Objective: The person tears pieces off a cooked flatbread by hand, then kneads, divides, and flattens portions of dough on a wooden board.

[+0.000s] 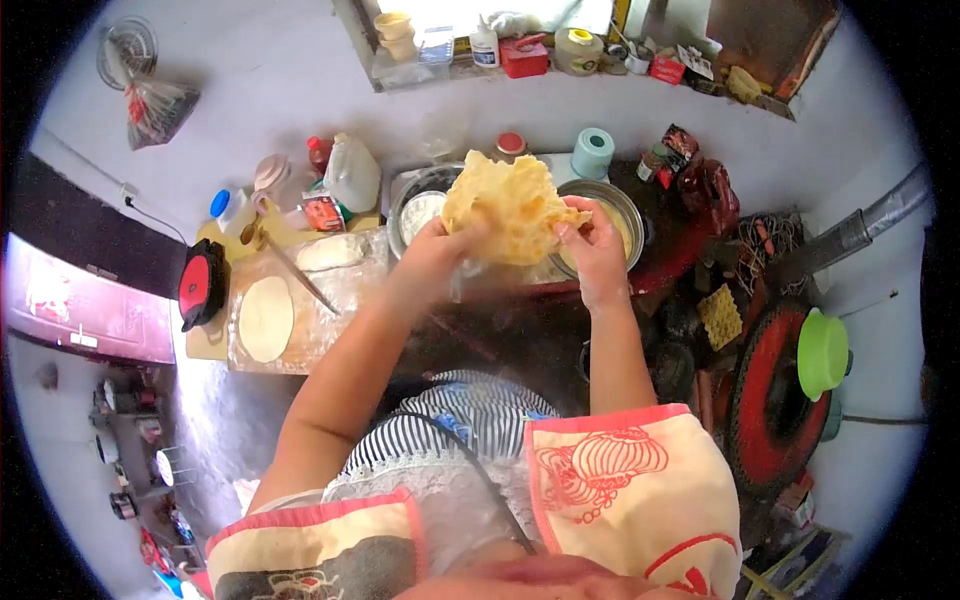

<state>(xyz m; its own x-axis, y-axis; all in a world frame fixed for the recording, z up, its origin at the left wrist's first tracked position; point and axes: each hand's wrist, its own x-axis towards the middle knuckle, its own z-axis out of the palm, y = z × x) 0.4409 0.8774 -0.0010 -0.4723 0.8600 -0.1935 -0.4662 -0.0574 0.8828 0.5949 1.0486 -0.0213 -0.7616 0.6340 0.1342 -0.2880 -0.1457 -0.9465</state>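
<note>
A golden, blistered flatbread (508,205) is held up in front of me between both hands. My left hand (438,250) is closed on its lower left edge, with the fingertips partly hidden behind the bread and slightly blurred. At the right edge, my right hand (598,255) pinches a torn-looking corner between thumb and fingers. Behind the bread on the left is a metal basin (440,178) with white flour (422,212) in it. A metal pot (636,225) is partly covered by my right hand and has something yellowish inside.
On the left, a floured board (345,325) bears a round dough sheet (266,318), a dough roll (332,252) and a thin rolling pin (300,275). A red electric pan (198,283) stands beside it. Behind are a white jug (352,172) and a teal container (592,153).
</note>
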